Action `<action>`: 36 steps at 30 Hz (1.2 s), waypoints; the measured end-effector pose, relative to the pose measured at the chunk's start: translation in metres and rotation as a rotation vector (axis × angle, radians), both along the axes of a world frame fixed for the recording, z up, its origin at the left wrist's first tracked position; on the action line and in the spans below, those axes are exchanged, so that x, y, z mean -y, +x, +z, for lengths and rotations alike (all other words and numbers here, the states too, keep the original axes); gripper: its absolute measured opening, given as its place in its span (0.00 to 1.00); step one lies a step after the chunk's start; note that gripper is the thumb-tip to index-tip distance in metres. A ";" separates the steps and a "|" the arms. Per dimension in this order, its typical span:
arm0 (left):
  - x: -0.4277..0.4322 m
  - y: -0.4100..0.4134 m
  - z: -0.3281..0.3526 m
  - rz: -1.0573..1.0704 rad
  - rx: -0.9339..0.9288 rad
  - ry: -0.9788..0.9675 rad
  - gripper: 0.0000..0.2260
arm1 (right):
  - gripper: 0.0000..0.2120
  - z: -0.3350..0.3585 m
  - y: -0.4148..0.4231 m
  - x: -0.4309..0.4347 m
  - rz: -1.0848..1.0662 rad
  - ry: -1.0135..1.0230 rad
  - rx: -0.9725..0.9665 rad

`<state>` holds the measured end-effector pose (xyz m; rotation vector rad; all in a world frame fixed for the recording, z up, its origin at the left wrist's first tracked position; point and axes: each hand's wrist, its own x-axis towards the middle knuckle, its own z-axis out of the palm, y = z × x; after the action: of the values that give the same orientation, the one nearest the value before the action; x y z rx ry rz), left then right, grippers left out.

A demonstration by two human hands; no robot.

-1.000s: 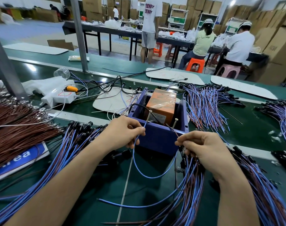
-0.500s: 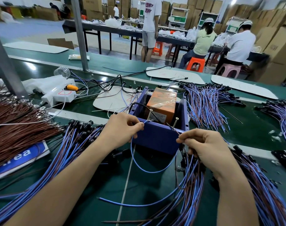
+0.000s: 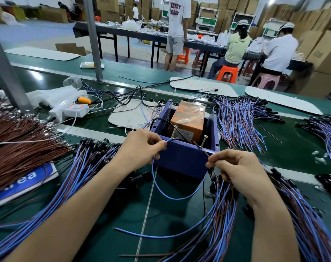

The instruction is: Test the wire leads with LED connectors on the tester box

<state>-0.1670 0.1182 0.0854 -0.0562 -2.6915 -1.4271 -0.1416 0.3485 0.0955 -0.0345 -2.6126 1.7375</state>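
A dark blue open tester box (image 3: 183, 159) stands on the green belt, with an orange battery block (image 3: 189, 118) inside and two upright screws on its front rim. My left hand (image 3: 140, 148) pinches the end of a blue wire lead (image 3: 172, 195) and holds its tip against the left screw (image 3: 174, 131). My right hand (image 3: 234, 167) pinches the brown lead end, whose tip reaches the right screw (image 3: 204, 141). The blue wire sags in a loop between both hands in front of the box.
Bundles of blue and brown leads with black LED connectors lie left (image 3: 81, 167), right (image 3: 293, 214) and behind the box (image 3: 238, 118). A heap of brown wires (image 3: 15, 144) fills the far left. A white power strip (image 3: 66, 110) lies behind. People work at tables beyond.
My left hand has risen slightly and brought the blue wire tip up to the left screw. My right hand stays near the box's right corner.
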 end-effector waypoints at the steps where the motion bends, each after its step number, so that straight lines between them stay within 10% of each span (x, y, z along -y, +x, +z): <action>1: 0.000 0.000 0.000 -0.001 0.001 0.002 0.10 | 0.14 0.000 0.000 0.000 -0.003 -0.003 0.000; 17: -0.008 0.001 -0.004 -0.019 -0.007 0.118 0.08 | 0.05 -0.007 0.002 0.042 -0.094 -0.228 0.128; 26: -0.014 -0.001 -0.007 -0.022 -0.022 0.133 0.09 | 0.09 -0.035 0.017 0.115 -0.430 -0.936 0.065; 36: -0.015 0.002 -0.004 -0.047 -0.016 0.157 0.09 | 0.09 -0.041 0.010 0.108 -0.511 -0.910 0.040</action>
<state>-0.1650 0.1327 0.0815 -0.1194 -2.5720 -1.6385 -0.1312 0.2409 0.0550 -0.6559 -1.4003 2.4634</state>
